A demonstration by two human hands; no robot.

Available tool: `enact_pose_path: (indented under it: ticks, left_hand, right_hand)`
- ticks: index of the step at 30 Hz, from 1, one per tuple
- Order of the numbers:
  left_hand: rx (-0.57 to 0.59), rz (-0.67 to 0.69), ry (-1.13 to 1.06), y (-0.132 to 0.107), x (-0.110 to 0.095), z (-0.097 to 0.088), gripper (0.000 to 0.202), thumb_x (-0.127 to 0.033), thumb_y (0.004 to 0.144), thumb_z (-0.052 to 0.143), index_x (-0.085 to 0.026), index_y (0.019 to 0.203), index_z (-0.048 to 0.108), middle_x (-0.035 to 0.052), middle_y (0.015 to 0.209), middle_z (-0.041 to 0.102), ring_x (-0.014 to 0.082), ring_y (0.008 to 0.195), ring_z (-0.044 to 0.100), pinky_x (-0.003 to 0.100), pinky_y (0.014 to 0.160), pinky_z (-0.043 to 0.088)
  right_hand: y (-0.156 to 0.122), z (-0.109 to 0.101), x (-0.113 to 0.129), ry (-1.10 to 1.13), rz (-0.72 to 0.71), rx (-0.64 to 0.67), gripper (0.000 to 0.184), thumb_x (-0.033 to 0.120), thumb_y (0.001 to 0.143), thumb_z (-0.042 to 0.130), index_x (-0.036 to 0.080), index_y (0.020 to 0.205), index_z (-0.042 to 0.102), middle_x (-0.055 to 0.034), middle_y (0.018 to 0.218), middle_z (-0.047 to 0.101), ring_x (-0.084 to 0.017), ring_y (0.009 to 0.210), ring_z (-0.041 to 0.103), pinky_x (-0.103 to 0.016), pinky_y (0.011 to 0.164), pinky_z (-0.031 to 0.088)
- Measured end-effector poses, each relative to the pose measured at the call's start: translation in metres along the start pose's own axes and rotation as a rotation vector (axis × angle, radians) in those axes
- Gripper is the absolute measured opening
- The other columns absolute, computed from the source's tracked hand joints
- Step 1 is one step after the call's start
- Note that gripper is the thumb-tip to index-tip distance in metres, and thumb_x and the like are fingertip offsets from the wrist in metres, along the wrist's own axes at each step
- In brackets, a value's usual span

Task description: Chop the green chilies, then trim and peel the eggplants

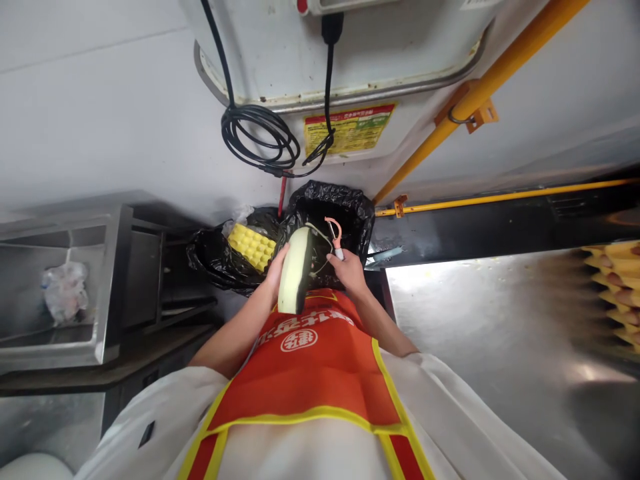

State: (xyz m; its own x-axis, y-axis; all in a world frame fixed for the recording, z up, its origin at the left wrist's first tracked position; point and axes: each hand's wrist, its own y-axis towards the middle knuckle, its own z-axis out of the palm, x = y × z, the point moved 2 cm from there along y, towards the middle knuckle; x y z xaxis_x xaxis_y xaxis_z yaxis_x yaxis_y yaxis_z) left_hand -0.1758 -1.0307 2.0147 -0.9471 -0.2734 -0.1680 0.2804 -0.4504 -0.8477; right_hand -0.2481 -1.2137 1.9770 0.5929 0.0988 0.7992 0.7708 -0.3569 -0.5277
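My left hand (277,268) is wrapped around a long pale green gourd (294,270), mostly peeled, held upright in front of my orange apron (310,373). My right hand (346,270) grips a peeler (335,235) with a pinkish head, raised beside the gourd's upper end. A thin strip of peel hangs between the peeler and the gourd. Both hands hover over a bin lined with a black bag (345,203).
A second black bag (215,257) to the left holds a yellow egg-crate tray (251,245). A steel sink (55,293) with a plastic bag lies far left. A steel counter (490,333) spreads right, yellow items (617,293) at its edge. Coiled black cable (257,137) hangs above.
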Motion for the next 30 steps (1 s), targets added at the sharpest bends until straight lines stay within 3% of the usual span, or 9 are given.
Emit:
enact_pose_path:
  ticks: [3, 6, 11, 14, 18, 25, 30]
  left_hand:
    - [0.032, 0.044, -0.062, 0.004, -0.009, -0.01, 0.067, -0.058, 0.1, 0.034, -0.003, 0.122, 0.067, 0.0206, 0.102, 0.076, 0.0266, 0.079, 0.074, 0.036, 0.071, 0.06]
    - [0.026, 0.05, -0.099, 0.007, -0.013, -0.02, 0.066, -0.062, 0.098, 0.038, -0.006, 0.117, 0.068, 0.0186, 0.094, 0.076, 0.0259, 0.077, 0.074, 0.036, 0.073, 0.06]
    - [0.023, 0.047, -0.103, 0.009, -0.011, -0.027, 0.063, -0.063, 0.095, 0.042, -0.007, 0.101, 0.071, 0.0166, 0.08, 0.075, 0.026, 0.07, 0.072, 0.036, 0.069, 0.06]
    - [-0.018, 0.055, -0.117, 0.01, -0.011, -0.024, 0.058, -0.059, 0.096, 0.043, -0.008, 0.097, 0.071, 0.0159, 0.079, 0.074, 0.0253, 0.07, 0.072, 0.036, 0.068, 0.059]
    - [-0.029, 0.029, -0.122, 0.012, -0.011, -0.021, 0.057, -0.059, 0.096, 0.044, -0.009, 0.098, 0.071, 0.0152, 0.078, 0.074, 0.0251, 0.067, 0.071, 0.036, 0.065, 0.059]
    - [-0.012, 0.012, -0.103, 0.012, -0.012, -0.019, 0.056, -0.058, 0.096, 0.044, -0.009, 0.094, 0.07, 0.0149, 0.074, 0.073, 0.0255, 0.064, 0.069, 0.037, 0.066, 0.058]
    - [-0.045, -0.004, -0.074, 0.002, -0.005, -0.005, 0.057, -0.059, 0.096, 0.044, -0.009, 0.089, 0.07, 0.0142, 0.072, 0.072, 0.0243, 0.061, 0.069, 0.035, 0.064, 0.057]
  right_hand:
    - [0.011, -0.013, -0.009, -0.284, -0.023, -0.09, 0.033, 0.053, 0.082, 0.065, 0.021, 0.076, 0.061, -0.0029, 0.067, 0.062, -0.018, 0.062, 0.055, -0.027, 0.056, 0.033]
    - [0.005, -0.019, -0.002, -0.356, -0.102, -0.05, 0.04, 0.057, 0.093, 0.054, 0.02, 0.089, 0.069, -0.0055, 0.072, 0.067, -0.02, 0.067, 0.06, -0.028, 0.059, 0.036]
    - [-0.039, -0.012, 0.036, -0.303, -0.497, 0.388, 0.05, 0.055, 0.104, 0.038, 0.019, 0.092, 0.072, -0.0048, 0.08, 0.07, -0.018, 0.071, 0.061, -0.028, 0.067, 0.04]
    - [-0.059, -0.008, 0.05, -0.392, -0.632, 0.5, 0.051, 0.054, 0.105, 0.037, 0.02, 0.084, 0.069, -0.0043, 0.079, 0.069, -0.016, 0.07, 0.059, -0.028, 0.066, 0.036]
    - [-0.063, -0.008, 0.048, -0.463, -0.642, 0.479, 0.053, 0.053, 0.106, 0.036, 0.02, 0.078, 0.066, -0.0037, 0.074, 0.066, -0.016, 0.067, 0.056, -0.028, 0.064, 0.033]
    - [-0.06, -0.01, 0.038, -0.471, -0.604, 0.482, 0.052, 0.055, 0.106, 0.036, 0.02, 0.088, 0.071, -0.0055, 0.08, 0.07, -0.017, 0.072, 0.06, -0.028, 0.065, 0.034]
    - [-0.05, -0.001, 0.026, -0.438, -0.53, 0.323, 0.055, 0.057, 0.105, 0.034, 0.02, 0.082, 0.068, -0.0048, 0.075, 0.068, -0.016, 0.068, 0.059, -0.027, 0.063, 0.033]
